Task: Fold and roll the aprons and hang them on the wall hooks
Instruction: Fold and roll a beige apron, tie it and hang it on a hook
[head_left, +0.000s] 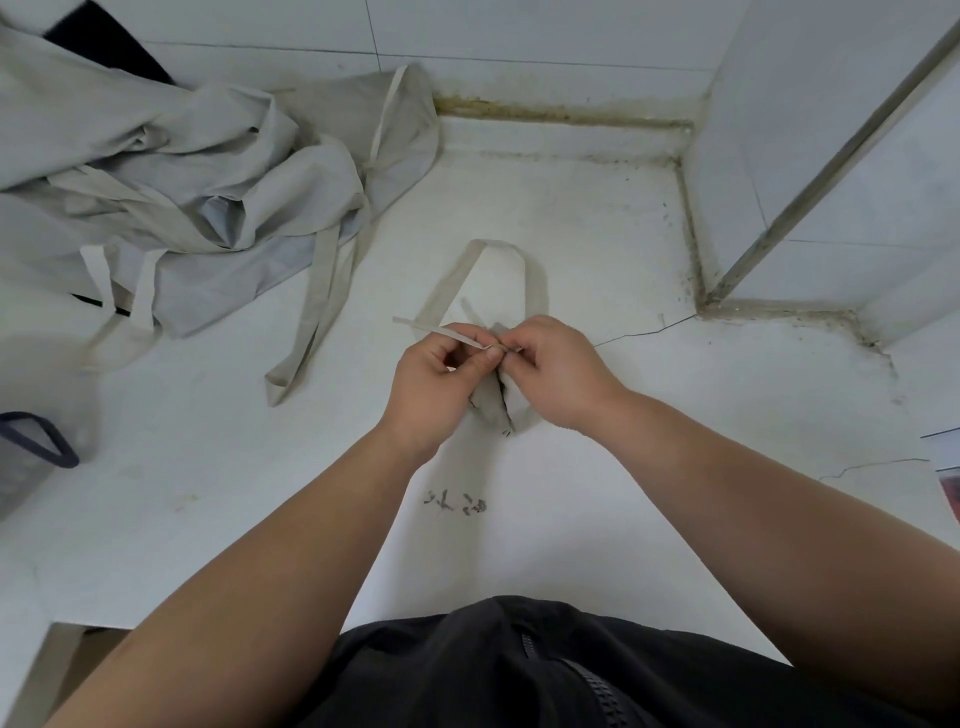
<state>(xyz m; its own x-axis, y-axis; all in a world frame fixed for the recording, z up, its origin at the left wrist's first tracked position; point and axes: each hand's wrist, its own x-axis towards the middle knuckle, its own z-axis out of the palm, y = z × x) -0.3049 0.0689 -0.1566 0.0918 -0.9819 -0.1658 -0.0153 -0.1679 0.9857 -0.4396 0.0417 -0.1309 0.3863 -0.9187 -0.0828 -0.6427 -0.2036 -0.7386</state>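
A rolled apron (496, 405) lies mid-counter (597, 218) under both hands (498, 374); a heap of aprons (182, 182) lies far left.

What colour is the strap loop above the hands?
Pale beige strap loop, clearest in head view.

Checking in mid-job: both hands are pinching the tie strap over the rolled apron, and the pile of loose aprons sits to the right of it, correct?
Not quite. The pile of loose aprons lies to the left of the rolled apron, not the right, as the head view shows. The rest holds: the left hand and right hand both pinch the tie strap over it.
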